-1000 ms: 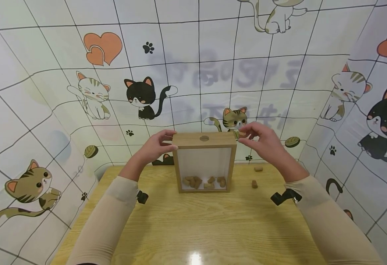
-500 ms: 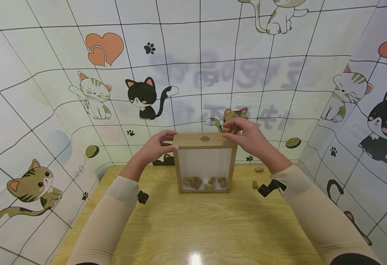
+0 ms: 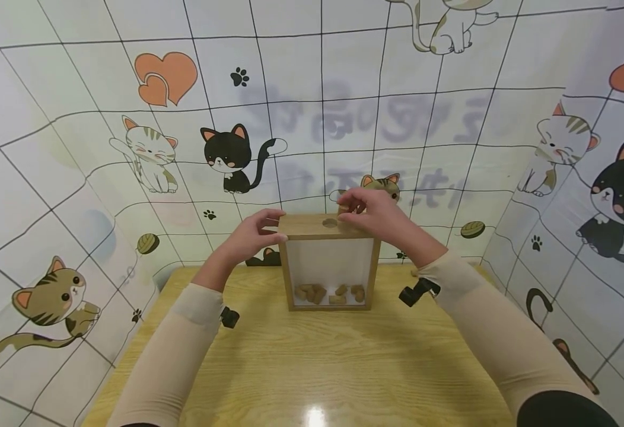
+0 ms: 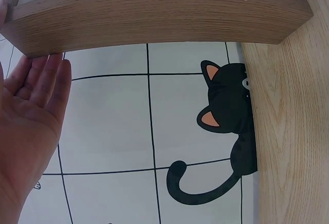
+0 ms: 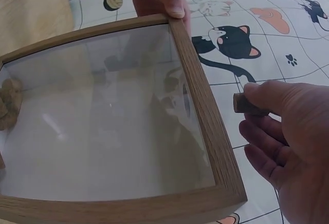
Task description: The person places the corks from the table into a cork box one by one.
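A shallow wooden box (image 3: 303, 226) with a clear front stands upright on the table, a round hole in its top. Several wine corks (image 3: 337, 299) lie along the bottom inside. My left hand (image 3: 253, 236) grips the box's upper left corner, thumb at the front and fingers behind; the left wrist view shows its fingers (image 4: 47, 82) at the wooden side. My right hand (image 3: 374, 214) pinches one cork (image 5: 241, 103) between thumb and fingers, just right of the hole and close over the top.
Beyond the right wrist, part of another cork (image 3: 414, 273) shows on the wooden table (image 3: 312, 362). A cat-patterned cloth wall (image 3: 301, 148) rises right behind the box and continues along both sides.
My right hand has moved left with the cork, from beyond the box's right corner to beside the hole. The left hand keeps its grip, and the box has not moved.
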{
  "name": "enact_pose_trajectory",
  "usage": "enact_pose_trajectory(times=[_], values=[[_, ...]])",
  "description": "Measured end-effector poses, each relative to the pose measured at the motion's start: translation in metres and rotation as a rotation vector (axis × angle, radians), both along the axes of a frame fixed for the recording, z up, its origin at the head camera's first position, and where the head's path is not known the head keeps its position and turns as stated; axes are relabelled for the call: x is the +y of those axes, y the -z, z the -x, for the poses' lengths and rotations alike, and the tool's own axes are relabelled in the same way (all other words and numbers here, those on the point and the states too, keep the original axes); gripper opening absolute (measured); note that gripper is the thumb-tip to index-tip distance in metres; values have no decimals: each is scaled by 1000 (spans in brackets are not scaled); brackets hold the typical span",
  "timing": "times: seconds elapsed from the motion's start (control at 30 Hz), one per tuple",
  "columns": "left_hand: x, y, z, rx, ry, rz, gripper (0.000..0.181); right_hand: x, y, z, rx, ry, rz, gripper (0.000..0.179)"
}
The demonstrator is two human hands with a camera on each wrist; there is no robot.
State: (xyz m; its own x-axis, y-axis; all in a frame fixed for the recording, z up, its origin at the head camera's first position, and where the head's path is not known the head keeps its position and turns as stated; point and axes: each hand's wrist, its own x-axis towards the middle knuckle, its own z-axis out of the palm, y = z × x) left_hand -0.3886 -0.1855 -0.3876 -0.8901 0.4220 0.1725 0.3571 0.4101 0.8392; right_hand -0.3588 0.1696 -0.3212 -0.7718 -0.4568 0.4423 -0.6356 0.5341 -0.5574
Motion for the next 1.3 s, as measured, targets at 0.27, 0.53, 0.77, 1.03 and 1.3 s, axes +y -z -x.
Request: enact_pose_trajectory(times=[0.27, 0.53, 0.77, 1.03, 1.3], values=[[0, 0, 2, 0, 1, 3, 69, -15, -2, 10, -52, -37, -47, 22], [0, -1, 2, 1, -8, 2, 70, -19, -3, 14, -12, -66, -125, 26], [-1, -1, 3, -3, 2, -2, 72, -19, 1, 18, -13, -79, -142, 26], [-1, 0, 3, -16, 1, -14, 71, -20, 3, 20, -25, -79, -118, 26], [-1, 0, 2, -19, 4, -19, 71, -18, 2, 19, -16, -66, -110, 25]])
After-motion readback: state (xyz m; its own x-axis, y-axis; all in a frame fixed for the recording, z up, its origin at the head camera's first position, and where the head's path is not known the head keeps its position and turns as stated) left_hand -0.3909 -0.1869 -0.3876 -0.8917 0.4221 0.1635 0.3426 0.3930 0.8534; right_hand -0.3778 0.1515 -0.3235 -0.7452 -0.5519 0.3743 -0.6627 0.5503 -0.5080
